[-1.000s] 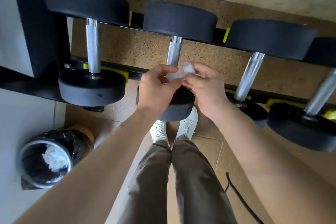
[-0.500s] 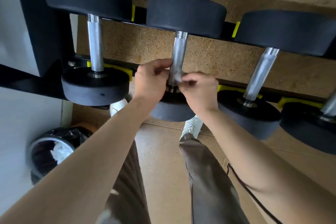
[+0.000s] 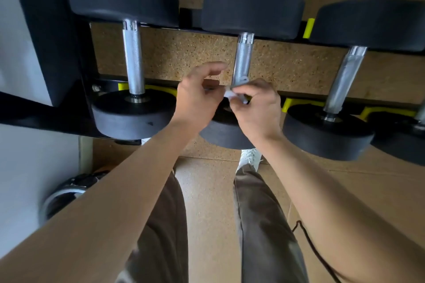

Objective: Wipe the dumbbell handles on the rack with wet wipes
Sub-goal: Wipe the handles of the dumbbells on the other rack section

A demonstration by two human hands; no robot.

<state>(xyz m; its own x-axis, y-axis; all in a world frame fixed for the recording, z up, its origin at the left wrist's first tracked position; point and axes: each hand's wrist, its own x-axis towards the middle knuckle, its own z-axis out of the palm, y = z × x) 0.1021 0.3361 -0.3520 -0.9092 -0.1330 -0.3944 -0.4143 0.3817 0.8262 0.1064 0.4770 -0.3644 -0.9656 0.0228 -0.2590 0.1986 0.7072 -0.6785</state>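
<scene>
Black dumbbells with knurled steel handles lie across a black rack (image 3: pixel 46 108) with yellow cradles. My right hand (image 3: pixel 255 110) pinches a small white wet wipe (image 3: pixel 230 94) against the near end of the middle dumbbell handle (image 3: pixel 242 60). My left hand (image 3: pixel 197 99) hovers just left of that handle with its fingers loosely spread and its index finger raised; it grips nothing that I can see. The left dumbbell handle (image 3: pixel 133 57) and the right dumbbell handle (image 3: pixel 345 80) are bare.
A round bin (image 3: pixel 62 195) with a black liner stands on the floor at the lower left, partly hidden by my left forearm. My legs and a white shoe (image 3: pixel 249 158) are below the rack. A dark cord (image 3: pixel 317 253) lies on the cork floor at the right.
My left hand has let go of the middle handle and opened. My right hand stays at the handle's near end with the wipe. The view has moved closer to the rack.
</scene>
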